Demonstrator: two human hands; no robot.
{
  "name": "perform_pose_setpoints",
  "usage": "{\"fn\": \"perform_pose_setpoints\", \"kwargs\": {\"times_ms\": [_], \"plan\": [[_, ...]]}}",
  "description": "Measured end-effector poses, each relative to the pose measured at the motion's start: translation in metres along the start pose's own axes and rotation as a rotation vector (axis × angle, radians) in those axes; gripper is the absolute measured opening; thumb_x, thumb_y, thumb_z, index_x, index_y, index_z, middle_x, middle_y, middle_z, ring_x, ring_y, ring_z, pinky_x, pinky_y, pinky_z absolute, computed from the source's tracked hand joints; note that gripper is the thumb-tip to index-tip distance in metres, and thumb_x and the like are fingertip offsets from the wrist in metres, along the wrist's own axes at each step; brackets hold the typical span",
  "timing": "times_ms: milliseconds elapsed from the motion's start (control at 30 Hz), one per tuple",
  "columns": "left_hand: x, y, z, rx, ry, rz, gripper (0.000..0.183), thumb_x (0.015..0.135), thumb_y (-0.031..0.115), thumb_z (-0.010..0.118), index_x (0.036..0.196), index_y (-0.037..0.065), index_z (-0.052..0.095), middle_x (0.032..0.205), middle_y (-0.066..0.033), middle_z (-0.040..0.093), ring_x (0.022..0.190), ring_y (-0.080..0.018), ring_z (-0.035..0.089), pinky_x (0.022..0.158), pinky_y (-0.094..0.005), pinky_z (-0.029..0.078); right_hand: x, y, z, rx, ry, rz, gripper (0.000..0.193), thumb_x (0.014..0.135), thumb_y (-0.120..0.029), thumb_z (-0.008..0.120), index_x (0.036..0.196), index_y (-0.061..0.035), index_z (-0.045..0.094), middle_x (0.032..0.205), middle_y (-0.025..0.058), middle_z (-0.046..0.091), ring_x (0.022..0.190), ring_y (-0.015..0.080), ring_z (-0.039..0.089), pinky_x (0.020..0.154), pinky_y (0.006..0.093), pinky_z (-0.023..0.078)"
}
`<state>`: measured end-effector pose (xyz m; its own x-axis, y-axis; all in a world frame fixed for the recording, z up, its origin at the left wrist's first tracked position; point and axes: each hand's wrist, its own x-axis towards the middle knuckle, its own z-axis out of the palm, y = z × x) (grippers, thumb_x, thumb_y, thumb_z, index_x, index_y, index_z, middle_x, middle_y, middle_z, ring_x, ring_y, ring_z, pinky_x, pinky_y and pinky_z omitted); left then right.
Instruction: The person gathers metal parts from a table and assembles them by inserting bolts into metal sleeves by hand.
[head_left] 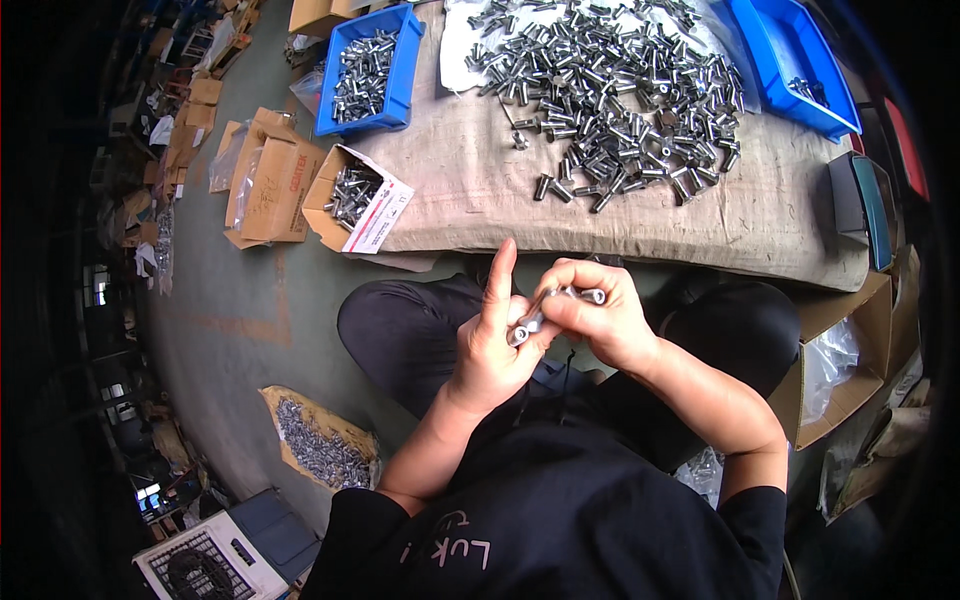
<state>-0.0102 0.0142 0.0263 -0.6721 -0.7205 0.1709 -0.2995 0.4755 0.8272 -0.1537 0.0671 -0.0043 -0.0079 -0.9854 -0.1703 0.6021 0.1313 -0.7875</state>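
Note:
In front of my lap, both hands are close together around shiny, bolt-like metal parts. My left hand (pixel 492 352) has its index finger stretched out, while its other fingers close around a metal part (pixel 519 336) with a hollow end. My right hand (pixel 612 315) pinches a metal part (pixel 594 297) whose round, hollow end sticks out between thumb and fingers. Where the parts meet, fingers partly hide them. A large heap of similar metal parts (pixel 610 110) lies beyond my hands on the cloth-covered table (pixel 460 190).
A blue bin (pixel 405 75) of metal parts and an open carton (pixel 375 215) of them stand at left. Another blue bin (pixel 800 65) with a few parts sits far right. Cardboard boxes (pixel 275 185) flank the table. A sheet (pixel 345 430) with small pieces lies on the floor.

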Motion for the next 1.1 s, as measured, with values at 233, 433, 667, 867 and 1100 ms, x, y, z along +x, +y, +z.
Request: {"fn": "perform_pose_setpoints", "kwargs": {"times_ms": [233, 433, 667, 867, 1100], "plan": [[-0.005, -0.009, 0.002, -0.124, -0.013, -0.192, 0.081, 0.072, -0.004, 0.061, 0.138, 0.005, 0.014, 0.064, -0.0064, 0.059, 0.055, -0.0083, 0.054, 0.053, -0.0224, 0.045, 0.005, -0.011, -0.006, 0.166, -0.154, 0.077, 0.01, 0.079, -0.011, 0.06, 0.083, -0.0026, 0.056, 0.067, 0.0032, 0.054, 0.054, 0.0067, 0.048, 0.047, 0.0196, 0.038], [-0.005, -0.01, 0.011, 0.079, -0.025, -0.148, 0.077, 0.068, -0.007, 0.056, 0.136, 0.005, 0.022, 0.074, -0.0069, 0.062, 0.063, -0.014, 0.06, 0.06, -0.0237, 0.047, 0.003, -0.01, 0.006, -0.833, -0.176, -0.254, 0.018, 0.069, -0.007, 0.068, 0.086, -0.0023, 0.062, 0.078, 0.0092, 0.062, 0.073, 0.0181, 0.06, 0.066, 0.0302, 0.046], [-0.022, -0.047, 0.016, -1.227, -0.121, -0.88, 0.022, 0.088, 0.017, 0.052, 0.102, 0.0, 0.051, 0.075, -0.0086, 0.058, 0.054, -0.0141, 0.056, 0.04, -0.0172, 0.041, 0.009, -0.01, -0.022, 0.231, -0.033, 0.043, 0.012, 0.079, -0.014, 0.062, 0.079, -0.003, 0.057, 0.07, 0.0062, 0.055, 0.053, 0.011, 0.051, 0.043, 0.0216, 0.041], [-0.024, -0.066, 0.019, -1.725, 0.132, -1.143, 0.02, 0.09, 0.023, 0.048, 0.089, 0.004, 0.053, 0.083, -0.011, 0.055, 0.071, -0.0179, 0.051, 0.046, -0.0223, 0.035, 0.016, -0.003, -0.031, 0.492, -0.012, 0.181, 0.008, 0.081, -0.011, 0.057, 0.079, -0.0045, 0.053, 0.07, 0.0078, 0.051, 0.048, 0.0104, 0.047, 0.035, 0.0189, 0.034], [-0.014, -0.035, 0.005, -1.222, 0.135, -0.858, 0.028, 0.093, 0.026, 0.04, 0.106, 0.003, 0.046, 0.071, -0.0076, 0.054, 0.047, -0.0142, 0.051, 0.042, -0.0236, 0.04, 0.01, -0.004, -0.011, -0.148, 0.034, 0.179, 0.012, 0.075, -0.008, 0.067, 0.082, -0.0032, 0.059, 0.062, -0.0017, 0.054, 0.05, 0.0027, 0.045, 0.044, 0.0179, 0.034]]}}
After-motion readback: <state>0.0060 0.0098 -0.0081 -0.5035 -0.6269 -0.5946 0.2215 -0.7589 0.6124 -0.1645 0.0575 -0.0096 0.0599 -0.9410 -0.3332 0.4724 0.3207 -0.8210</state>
